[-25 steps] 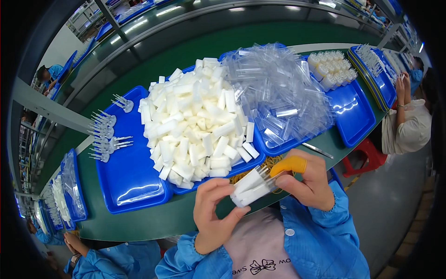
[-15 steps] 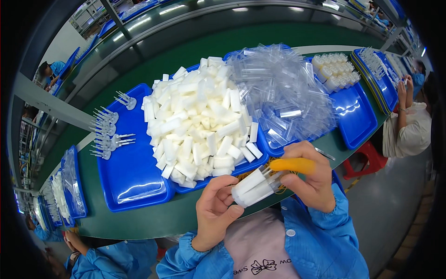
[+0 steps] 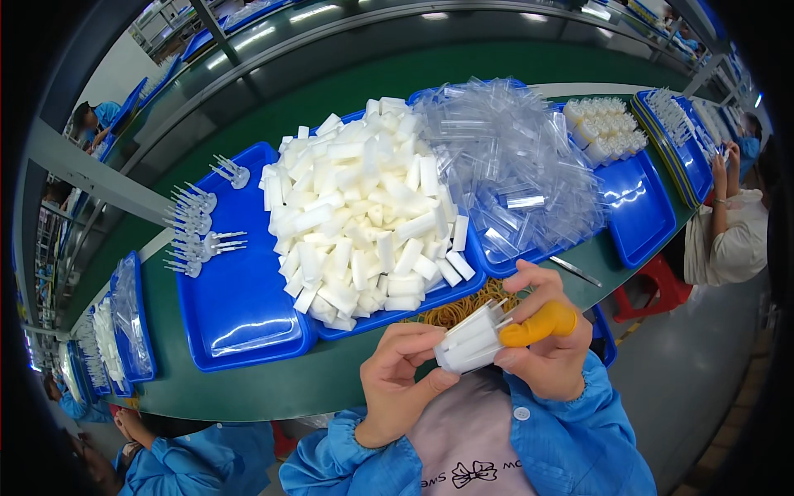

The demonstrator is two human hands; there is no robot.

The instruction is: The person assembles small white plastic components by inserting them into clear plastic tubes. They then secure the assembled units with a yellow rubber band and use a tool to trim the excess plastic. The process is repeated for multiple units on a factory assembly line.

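Observation:
My left hand (image 3: 404, 382) is closed round the base of a translucent plastic piece (image 3: 470, 341) holding white sponge strips, with thin prongs sticking out of its far end. It is tilted up to the right. My right hand (image 3: 547, 343), a yellow finger cot (image 3: 539, 324) on one finger, pinches its right side with that finger and the thumb; the other fingers are raised behind the prongs. Just beyond lies a pile of yellow-brown rubber bands (image 3: 465, 306). A heap of white sponge strips (image 3: 356, 215) covers the middle blue tray.
Clear plastic sleeves (image 3: 513, 165) fill a tray to the right. Pronged clear pieces (image 3: 197, 223) stand along the left blue tray (image 3: 240, 306). White-and-clear parts (image 3: 604, 128) sit in a right-hand tray. Metal tweezers (image 3: 576, 271) lie on the green table (image 3: 248, 393). Co-workers sit on both sides.
Both hands and the plastic piece have shifted a little right. My right cot-covered finger has come down from over the prongs to the piece's side, and the other fingers have lifted.

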